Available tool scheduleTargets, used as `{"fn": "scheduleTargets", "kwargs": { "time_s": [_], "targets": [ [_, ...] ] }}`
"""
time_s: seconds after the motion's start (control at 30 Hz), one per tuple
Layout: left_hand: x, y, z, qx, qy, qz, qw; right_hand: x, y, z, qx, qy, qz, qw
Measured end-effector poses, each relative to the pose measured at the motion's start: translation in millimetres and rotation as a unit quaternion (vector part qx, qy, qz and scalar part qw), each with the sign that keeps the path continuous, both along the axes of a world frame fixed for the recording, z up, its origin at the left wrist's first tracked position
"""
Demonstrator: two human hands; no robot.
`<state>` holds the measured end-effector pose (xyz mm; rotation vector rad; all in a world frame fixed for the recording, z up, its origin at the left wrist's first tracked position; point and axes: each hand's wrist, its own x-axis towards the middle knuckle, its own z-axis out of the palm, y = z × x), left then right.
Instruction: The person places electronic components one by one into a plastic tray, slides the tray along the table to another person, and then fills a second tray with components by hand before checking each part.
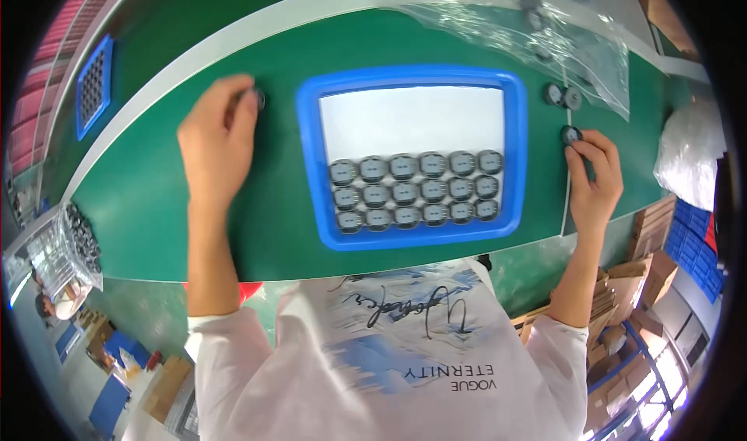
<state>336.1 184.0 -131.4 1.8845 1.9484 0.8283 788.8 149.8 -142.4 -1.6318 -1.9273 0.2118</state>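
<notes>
A blue tray (309,130) with a white lining lies on the green table between my hands. Several round dark-grey parts (404,194) stand in three rows across its near half; the far half shows only white lining. Left of the tray, my left hand (222,122) is closed in a pinch on a small round dark part (259,98), mostly hidden by the fingers. Right of the tray, my right hand (595,172) pinches another round grey part (571,135) between thumb and fingers. Two loose round parts (562,96) lie just beyond it.
A clear plastic bag (506,21) with several round parts lies at the far right. Another filled blue tray (94,87) sits at far left, past a pale rail. A bag of small dark pieces (74,242) is at the left edge, a white plastic bundle (690,153) at right.
</notes>
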Motion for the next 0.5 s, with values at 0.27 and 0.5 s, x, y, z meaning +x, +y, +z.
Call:
{"fn": "scheduleTargets", "kwargs": {
  "time_s": [0.27,0.5],
  "targets": [
    [-40,-51,-4,0.096,0.091,-0.028,0.991,-126,30,61,-0.027,0.045,0.277,0.959],
    [-48,-50,-19,0.151,0.061,-0.080,0.983,-202,65,26,-0.063,-0.089,0.449,0.887]
  ]
}}
